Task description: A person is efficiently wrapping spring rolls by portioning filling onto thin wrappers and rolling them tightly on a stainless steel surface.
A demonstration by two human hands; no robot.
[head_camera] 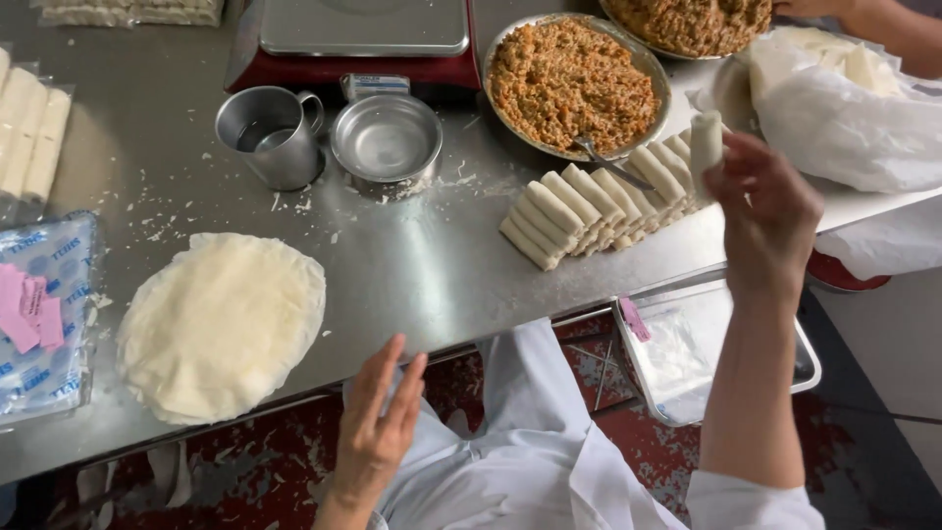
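Observation:
My right hand (767, 218) is raised over the table's right side and pinches a white rolled spring roll (706, 142) upright by its lower end. Just left of it lies a row of several finished rolls (589, 206), stacked side by side on the steel table (422, 265). Behind them stands a round metal dish of orange-brown minced filling (572, 83) with a spoon (610, 164) resting in it. My left hand (381, 424) hovers open at the table's near edge, holding nothing. A round stack of thin white wrappers (221, 322) lies to its left.
A metal mug (272, 134) and a small empty metal bowl (387, 137) stand at centre back, before a scale (363, 29). Bagged rolls (34, 132) and a printed blue plastic pack (44, 314) lie at left. A metal tray (721, 348) sits below right. Another person's arm (883, 25) reaches in top right.

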